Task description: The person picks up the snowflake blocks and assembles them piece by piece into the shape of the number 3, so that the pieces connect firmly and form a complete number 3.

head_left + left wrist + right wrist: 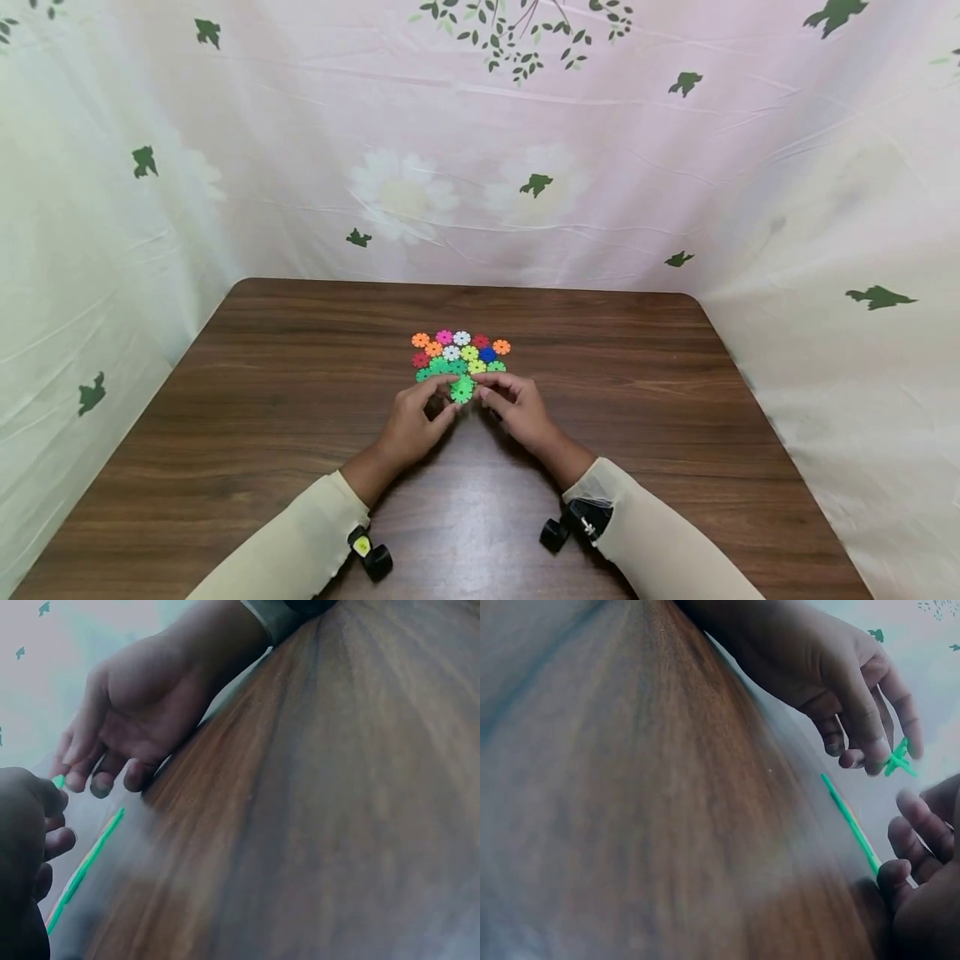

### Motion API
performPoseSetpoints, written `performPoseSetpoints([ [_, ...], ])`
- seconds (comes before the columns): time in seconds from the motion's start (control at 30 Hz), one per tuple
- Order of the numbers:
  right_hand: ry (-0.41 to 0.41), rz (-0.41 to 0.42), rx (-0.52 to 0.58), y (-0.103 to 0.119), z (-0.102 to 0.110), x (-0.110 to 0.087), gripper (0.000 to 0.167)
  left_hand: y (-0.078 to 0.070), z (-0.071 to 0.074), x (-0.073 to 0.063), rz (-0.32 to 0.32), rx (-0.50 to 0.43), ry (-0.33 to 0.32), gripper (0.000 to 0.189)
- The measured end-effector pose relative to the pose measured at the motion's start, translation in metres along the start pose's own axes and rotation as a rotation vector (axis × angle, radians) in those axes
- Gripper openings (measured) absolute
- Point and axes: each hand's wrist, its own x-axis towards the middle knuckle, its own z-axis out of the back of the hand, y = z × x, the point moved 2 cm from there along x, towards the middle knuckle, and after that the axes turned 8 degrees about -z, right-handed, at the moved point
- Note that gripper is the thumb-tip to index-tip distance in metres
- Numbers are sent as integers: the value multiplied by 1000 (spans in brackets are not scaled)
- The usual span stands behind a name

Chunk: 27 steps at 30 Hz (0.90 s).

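Between my two hands stands a bright green notched disc (461,390), and in the right wrist view two green discs (900,759) cross each other. My left hand (417,421) pinches them between thumb and index finger. On the other side is my right hand (525,412), its index fingertip right at the disc's edge and its lower fingers loosely bent. Just beyond the hands lie many notched discs in several colours, among them a blue disc (487,354), a white disc (461,337) and a pink disc (444,337). The left wrist view shows their green edge (86,864) side-on.
The brown wooden table (637,367) has rounded far corners. Behind it and along both sides hangs a pale curtain (450,100) with leaf, flower and bird prints. Small black devices are strapped to both wrists, over cream sleeves (292,533).
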Motion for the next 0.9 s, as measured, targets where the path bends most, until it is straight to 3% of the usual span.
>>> performPoseSetpoints([
  [0.37,-120,45,-297,-4,-2,21,22,-1,4,1,13,11,-23,43],
  [0.63,-97,21,-506,-3,-7,31,30,-1,5,-1,48,-9,-9,40],
  [0.9,-95,-25,-620,0,-12,34,32,3,3,-3,59,-2,2,37],
])
